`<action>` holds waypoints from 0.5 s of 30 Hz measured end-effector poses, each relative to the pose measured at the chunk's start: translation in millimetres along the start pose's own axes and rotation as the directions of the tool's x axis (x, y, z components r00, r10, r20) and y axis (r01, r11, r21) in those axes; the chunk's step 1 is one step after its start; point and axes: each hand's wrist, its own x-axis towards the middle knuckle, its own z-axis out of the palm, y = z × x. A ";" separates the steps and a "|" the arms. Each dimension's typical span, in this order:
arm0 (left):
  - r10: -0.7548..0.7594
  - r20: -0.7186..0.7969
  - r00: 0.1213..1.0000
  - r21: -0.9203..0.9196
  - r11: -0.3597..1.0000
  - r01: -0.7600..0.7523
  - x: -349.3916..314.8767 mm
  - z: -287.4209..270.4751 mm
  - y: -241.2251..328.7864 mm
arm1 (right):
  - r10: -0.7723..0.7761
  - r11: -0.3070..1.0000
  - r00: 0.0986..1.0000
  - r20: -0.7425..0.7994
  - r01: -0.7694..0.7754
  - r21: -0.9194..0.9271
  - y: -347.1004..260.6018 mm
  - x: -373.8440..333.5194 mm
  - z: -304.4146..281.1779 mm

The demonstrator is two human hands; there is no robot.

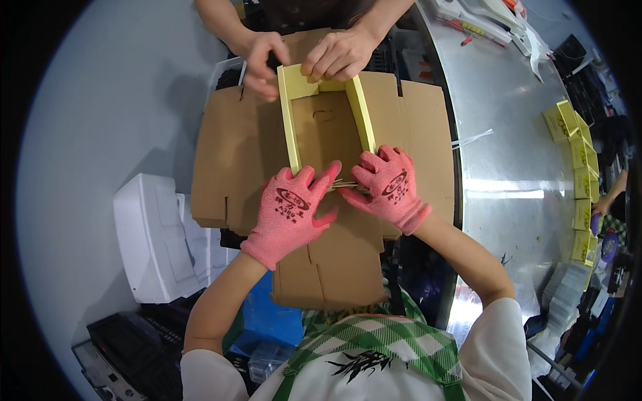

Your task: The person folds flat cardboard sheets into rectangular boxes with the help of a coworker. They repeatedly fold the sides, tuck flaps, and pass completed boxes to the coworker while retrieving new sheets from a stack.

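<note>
A pale yellow box frame [365, 120] lies over brown cardboard, which shows through its middle. My left hand [291, 212], in a pink glove with dark print, touches the frame's near left corner. Its fingers are spread and its thumb stands away from the box. At the near right corner, my right hand [390, 189], gloved alike, closes around the near wall. Thin yellowish edges show between my two hands; the gloves hide the rest of that wall. Across from me, a co-worker's hand [341, 55] presses on the far end, while their other hand [262, 65] is blurred beside the far left corner.
Flattened cardboard [428, 147] spreads beneath the box. To the right runs a metal table [495, 167], with several small yellow boxes [580, 180] along its far edge and clear plastic trays [562, 294] nearer. At left are a white plastic bin [144, 240] and a blue box [271, 314].
</note>
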 end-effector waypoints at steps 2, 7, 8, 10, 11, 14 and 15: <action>0.019 -0.038 0.999 -0.018 1.000 -0.019 -1.0 -0.4 2.8 | -0.016 1.000 0.999 0.039 0.016 0.000 2.3 -4.5 -3.4; -0.103 -0.262 0.960 0.125 0.982 0.139 -8.6 31.1 -2.6 | 0.017 0.819 0.999 -0.033 0.005 0.573 8.3 -30.5 -26.4; -0.087 -0.251 0.964 0.120 0.985 0.120 -6.9 34.2 -4.3 | 0.030 0.813 0.994 -0.103 0.036 0.581 6.5 -49.1 -26.4; -0.073 -0.234 0.970 0.121 0.987 0.103 -5.6 34.8 -7.9 | -0.199 0.901 0.973 0.120 0.133 0.413 3.5 -95.3 -20.0; -0.089 -0.226 0.970 0.120 0.986 0.119 -3.7 31.3 -3.4 | -0.316 0.912 0.929 0.191 0.243 0.331 -3.5 -114.7 -12.2; -0.130 -0.184 0.974 0.126 0.980 0.154 -1.4 33.1 -4.5 | -0.460 0.883 0.863 0.210 0.421 0.206 -6.9 -124.3 -6.0; -0.130 -0.171 0.977 0.121 0.981 0.152 -1.8 33.1 -7.2 | -0.481 0.873 0.859 0.176 0.451 0.185 -8.8 -121.3 -4.9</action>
